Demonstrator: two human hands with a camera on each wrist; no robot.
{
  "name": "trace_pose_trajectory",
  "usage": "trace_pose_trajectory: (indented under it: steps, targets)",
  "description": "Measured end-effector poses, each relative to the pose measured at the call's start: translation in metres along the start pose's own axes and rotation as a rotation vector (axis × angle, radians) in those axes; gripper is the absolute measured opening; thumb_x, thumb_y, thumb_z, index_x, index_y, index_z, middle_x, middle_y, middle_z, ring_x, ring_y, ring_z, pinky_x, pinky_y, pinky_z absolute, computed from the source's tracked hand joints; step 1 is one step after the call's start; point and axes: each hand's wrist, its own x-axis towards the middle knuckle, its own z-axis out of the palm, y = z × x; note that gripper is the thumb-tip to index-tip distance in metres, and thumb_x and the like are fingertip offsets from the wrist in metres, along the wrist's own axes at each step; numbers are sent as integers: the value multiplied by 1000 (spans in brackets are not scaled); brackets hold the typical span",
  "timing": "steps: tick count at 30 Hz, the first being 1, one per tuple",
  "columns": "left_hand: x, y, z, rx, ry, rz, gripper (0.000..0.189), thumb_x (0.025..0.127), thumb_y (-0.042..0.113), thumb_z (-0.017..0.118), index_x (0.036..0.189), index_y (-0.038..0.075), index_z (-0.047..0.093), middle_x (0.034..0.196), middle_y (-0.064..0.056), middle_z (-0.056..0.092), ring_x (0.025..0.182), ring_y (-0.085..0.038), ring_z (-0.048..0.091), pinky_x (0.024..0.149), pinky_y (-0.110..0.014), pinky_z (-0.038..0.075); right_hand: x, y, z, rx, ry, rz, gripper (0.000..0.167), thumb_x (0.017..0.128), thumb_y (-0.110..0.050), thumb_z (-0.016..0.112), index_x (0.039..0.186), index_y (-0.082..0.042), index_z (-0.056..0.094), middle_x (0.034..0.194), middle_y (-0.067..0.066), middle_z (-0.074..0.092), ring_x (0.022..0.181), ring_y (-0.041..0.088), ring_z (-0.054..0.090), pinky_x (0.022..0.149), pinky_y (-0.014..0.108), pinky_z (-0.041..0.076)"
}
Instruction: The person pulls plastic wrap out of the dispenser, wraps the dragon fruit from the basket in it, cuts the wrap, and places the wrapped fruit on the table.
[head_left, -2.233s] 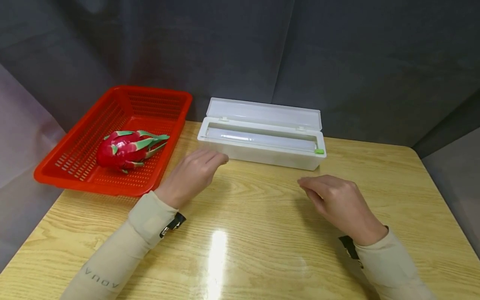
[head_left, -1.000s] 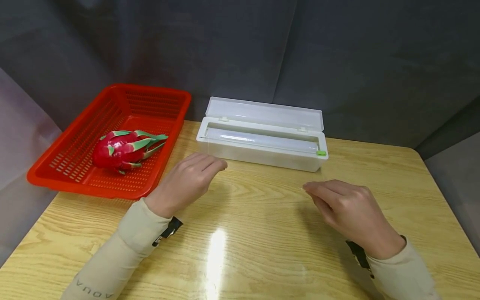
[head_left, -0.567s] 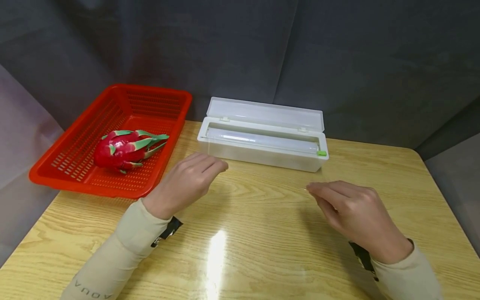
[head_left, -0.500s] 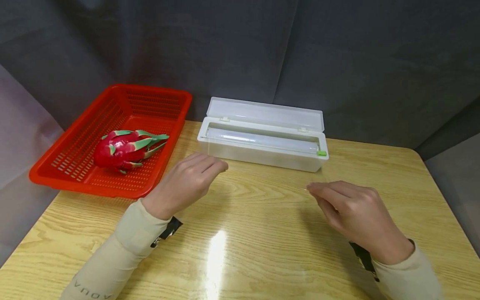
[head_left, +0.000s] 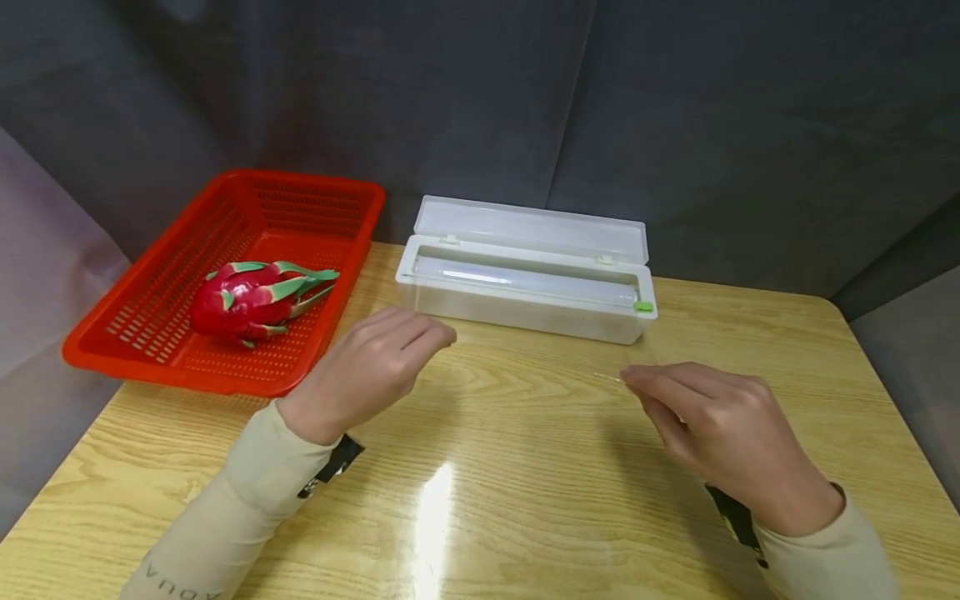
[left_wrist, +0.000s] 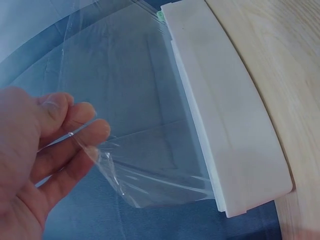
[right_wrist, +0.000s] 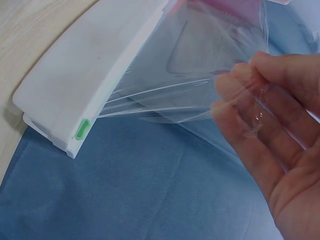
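Near the box (head_left: pixel 525 251) holding a roll (head_left: pixel 517 278), hands (head_left: pixel 367 371) (head_left: pixel 727 437) pinch film (left_wrist: pixel 130 95) — basket (head_left: pixel 180 379) holds dragon fruit (head_left: pixel 240 302).

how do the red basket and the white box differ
The red basket is broad with slotted sides; the white box is long, narrow and solid-sided. The basket shows no lid, while the box has its lid tipped back. The basket holds a dragon fruit; the box holds a roll, whose clear film the left hand and right hand grip. Both have open tops and stand on the wooden table.
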Motion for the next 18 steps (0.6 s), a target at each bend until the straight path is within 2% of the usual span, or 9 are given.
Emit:
trace_pose_trajectory:
  steps: [13, 18]
  targets:
    - [0, 3, -8, 10, -2, 38, 23, 85, -3, 79, 106, 2, 71, 97, -7, 78, 85, -20, 72, 81, -33, 63, 0, -3, -6, 17, 30, -7, 51, 112, -35, 39, 97, -10, 81, 85, 3, 79, 66, 16, 74, 55, 36, 58]
    - [1, 3, -12, 19, 4, 53, 23, 84, -5, 78, 105, 1, 71, 97, -7, 77, 86, -20, 71, 80, -33, 62, 0, -5, -8, 59, 43, 9, 50, 111, -34, 41, 97, -9, 81, 83, 4, 79, 64, 18, 74, 54, 38, 57]
